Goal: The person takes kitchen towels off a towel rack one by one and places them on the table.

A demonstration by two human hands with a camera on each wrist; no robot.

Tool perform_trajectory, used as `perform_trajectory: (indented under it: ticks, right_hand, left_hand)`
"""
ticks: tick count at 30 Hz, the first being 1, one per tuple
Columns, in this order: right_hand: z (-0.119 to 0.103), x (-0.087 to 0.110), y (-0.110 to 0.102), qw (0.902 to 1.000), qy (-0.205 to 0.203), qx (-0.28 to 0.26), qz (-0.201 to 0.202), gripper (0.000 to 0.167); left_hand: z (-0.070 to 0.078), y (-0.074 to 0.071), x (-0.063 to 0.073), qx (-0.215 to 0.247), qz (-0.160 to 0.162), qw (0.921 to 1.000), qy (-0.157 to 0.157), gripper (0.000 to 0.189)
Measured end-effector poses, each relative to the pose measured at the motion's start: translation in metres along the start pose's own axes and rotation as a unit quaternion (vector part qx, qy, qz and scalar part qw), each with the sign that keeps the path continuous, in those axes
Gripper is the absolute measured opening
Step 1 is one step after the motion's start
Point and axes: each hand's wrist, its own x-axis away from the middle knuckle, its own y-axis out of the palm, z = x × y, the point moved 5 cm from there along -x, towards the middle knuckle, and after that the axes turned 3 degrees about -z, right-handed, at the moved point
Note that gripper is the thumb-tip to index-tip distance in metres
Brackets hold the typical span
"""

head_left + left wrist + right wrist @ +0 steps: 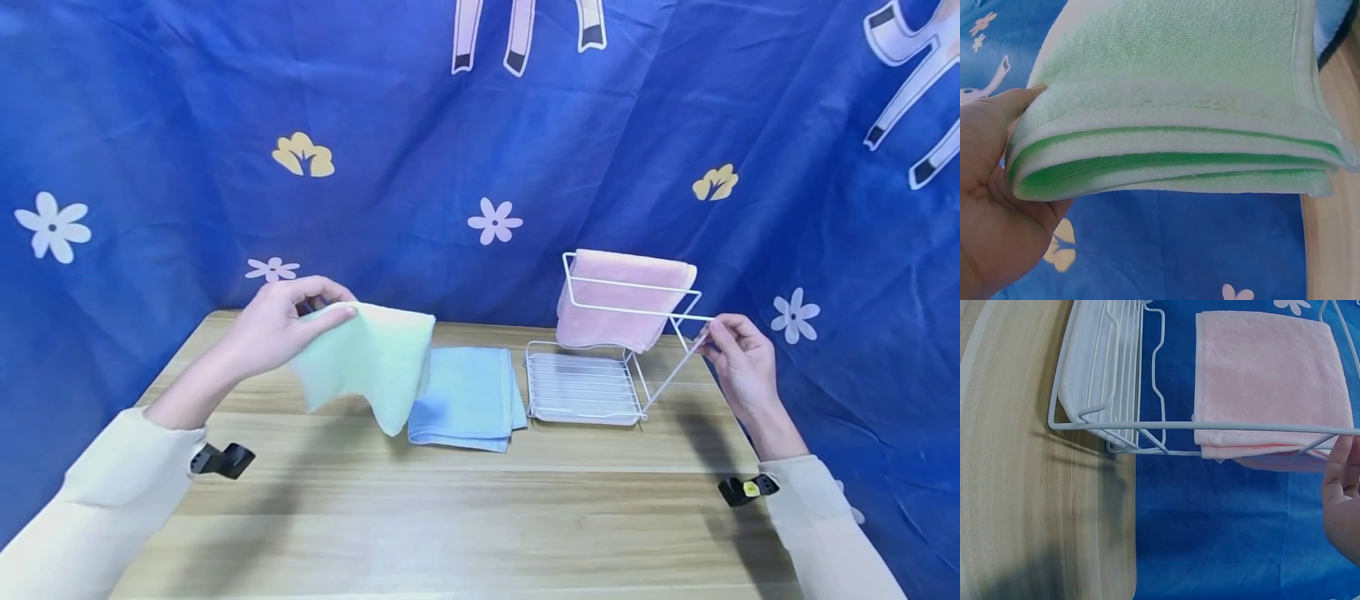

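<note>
My left hand (288,325) pinches a folded pale green towel (382,350) by its edge and holds it above the table, its layers hanging down. In the left wrist view the thumb lies on top of the green towel (1172,62) and the other fingers go beneath it. At the right, my right hand (742,362) grips the upper front corner of a white wire rack (637,307). A folded pink towel (615,287) hangs over the rack's back top bar. Beneath the green towel's right side lies a folded blue towel (468,396) on the table.
The rack's lower shelf holds a white tray (585,387). The wooden table (480,517) ends at the back against a blue curtain (405,167) printed with flowers and animal legs. Both wrists wear black camera mounts.
</note>
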Motion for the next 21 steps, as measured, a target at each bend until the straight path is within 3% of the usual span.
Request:
perform_trajectory:
  ticks: [13,21]
  right_hand:
    - [0.001,0.002,-0.002,1.0000,0.004,0.008,0.001,0.015]
    - [0.002,0.001,-0.003,0.9999,0.006,0.012,0.004,0.015]
  left_hand:
    - [-0.026,0.000,0.031,0.012,0.002,0.9997,-0.023,0.009]
    - [-0.030,0.001,0.052,0.014,0.008,0.9997,-0.016,0.009]
